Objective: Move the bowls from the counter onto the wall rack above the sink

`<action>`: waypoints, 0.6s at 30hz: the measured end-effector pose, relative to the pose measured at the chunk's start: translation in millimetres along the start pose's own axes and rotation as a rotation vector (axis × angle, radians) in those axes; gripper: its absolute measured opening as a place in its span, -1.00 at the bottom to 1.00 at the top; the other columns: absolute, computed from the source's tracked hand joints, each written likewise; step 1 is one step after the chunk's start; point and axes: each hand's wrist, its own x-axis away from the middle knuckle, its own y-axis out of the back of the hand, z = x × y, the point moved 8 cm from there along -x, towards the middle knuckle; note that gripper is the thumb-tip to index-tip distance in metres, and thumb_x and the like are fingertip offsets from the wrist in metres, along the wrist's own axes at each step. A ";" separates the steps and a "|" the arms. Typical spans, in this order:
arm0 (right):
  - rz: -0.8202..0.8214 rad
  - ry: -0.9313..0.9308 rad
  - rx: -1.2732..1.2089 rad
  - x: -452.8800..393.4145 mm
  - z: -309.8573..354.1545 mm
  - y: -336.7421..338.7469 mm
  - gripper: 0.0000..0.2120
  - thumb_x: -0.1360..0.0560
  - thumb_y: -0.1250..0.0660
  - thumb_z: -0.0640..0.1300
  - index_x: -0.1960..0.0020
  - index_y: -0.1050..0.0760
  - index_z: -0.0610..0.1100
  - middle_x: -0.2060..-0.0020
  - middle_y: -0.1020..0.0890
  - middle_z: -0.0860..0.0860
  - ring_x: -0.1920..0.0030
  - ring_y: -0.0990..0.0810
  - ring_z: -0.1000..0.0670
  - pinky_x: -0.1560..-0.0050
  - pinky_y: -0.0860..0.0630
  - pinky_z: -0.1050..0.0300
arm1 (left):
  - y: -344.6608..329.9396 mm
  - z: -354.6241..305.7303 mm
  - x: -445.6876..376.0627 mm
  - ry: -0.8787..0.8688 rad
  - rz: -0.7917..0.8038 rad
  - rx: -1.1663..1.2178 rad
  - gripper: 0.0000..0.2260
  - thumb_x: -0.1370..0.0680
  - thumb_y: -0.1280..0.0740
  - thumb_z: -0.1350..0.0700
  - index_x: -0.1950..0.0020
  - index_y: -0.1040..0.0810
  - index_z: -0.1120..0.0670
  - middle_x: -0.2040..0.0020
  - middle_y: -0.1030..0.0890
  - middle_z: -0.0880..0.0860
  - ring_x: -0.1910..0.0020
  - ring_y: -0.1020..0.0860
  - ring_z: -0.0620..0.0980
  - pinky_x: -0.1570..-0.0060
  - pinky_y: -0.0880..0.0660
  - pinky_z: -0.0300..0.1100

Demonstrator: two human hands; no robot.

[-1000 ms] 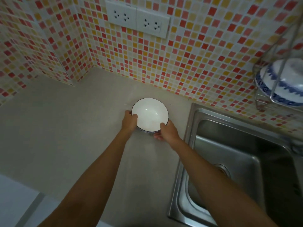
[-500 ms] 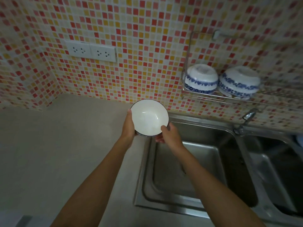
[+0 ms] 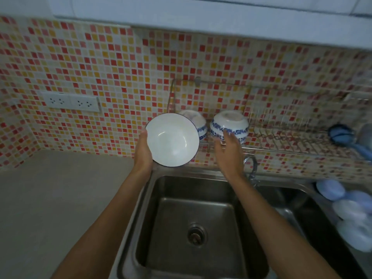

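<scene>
My left hand (image 3: 143, 152) holds a white bowl (image 3: 172, 140) with a dark rim, raised in front of the left end of the wire wall rack (image 3: 281, 135), its inside facing me. Two blue-patterned bowls stand upside down on the rack: one (image 3: 198, 122) partly hidden behind the held bowl, the other (image 3: 229, 124) to its right. My right hand (image 3: 228, 147) is off the white bowl, fingers spread, its fingertips at the lower edge of the right-hand bowl on the rack.
A steel double sink (image 3: 193, 224) lies below the rack, with a tap (image 3: 251, 166) behind my right wrist. Pale blue items (image 3: 350, 210) lie on the sink's right side. A blue brush (image 3: 342, 135) lies on the rack's right end. Sockets (image 3: 70, 101) sit on the tiled wall, counter (image 3: 60, 198) at left.
The white bowl has risen from above the sink edge to rack height. My right hand has let go of it and reached to the right-hand bowl on the rack.
</scene>
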 end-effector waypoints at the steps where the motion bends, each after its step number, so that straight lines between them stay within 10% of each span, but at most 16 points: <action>1: 0.025 -0.012 0.082 -10.3 -14.0 1.0 -0.45 -0.59 -0.22 0.04 -0.49 -0.22 -0.18 -0.48 -0.29 -0.16 -0.49 -0.22 -0.11 -0.44 -0.25 -0.08 | -8.0 -6.3 -3.3 -0.026 0.009 -0.033 -0.63 -0.59 -0.01 -0.24 -0.28 -0.42 -0.17 -0.21 -0.56 0.00 -0.15 -0.56 0.09 -0.15 -0.54 0.13; 8: 0.127 0.071 0.468 -29.9 -54.6 -12.1 -0.19 -0.53 0.23 0.35 -0.55 0.22 -0.21 -0.56 0.11 -0.16 -0.55 0.18 -0.11 -0.49 0.26 -0.02 | -80.3 -57.1 -25.1 -0.255 0.111 -0.251 -0.58 -0.59 -0.02 -0.23 -0.38 -0.30 -0.10 -0.27 -0.43 -0.01 -0.18 -0.48 0.05 0.06 -0.56 -0.11; 15: 0.101 0.133 0.507 -31.1 -53.5 -12.2 -0.19 -0.52 0.33 0.33 -0.54 0.16 -0.23 -0.56 0.03 -0.16 -0.55 0.10 -0.11 -0.53 0.11 -0.08 | -142.1 -106.0 -35.7 -0.568 0.123 -0.532 -0.61 -0.63 -0.10 -0.08 -0.45 -0.24 -0.10 -0.24 -0.35 -0.10 -0.10 -0.42 -0.14 0.07 -0.40 -0.41; 18: 0.073 0.146 0.535 -32.1 -52.9 -12.8 -0.21 -0.55 0.30 0.29 -0.53 0.03 -0.28 -0.53 -0.10 -0.21 -0.55 -0.01 -0.14 -0.52 0.00 -0.11 | -158.8 -109.8 -41.0 -0.704 0.125 -0.691 -0.61 -0.60 -0.17 -0.11 -0.43 -0.25 -0.18 -0.32 -0.29 -0.04 -0.27 -0.37 -0.01 -0.16 -0.35 -0.24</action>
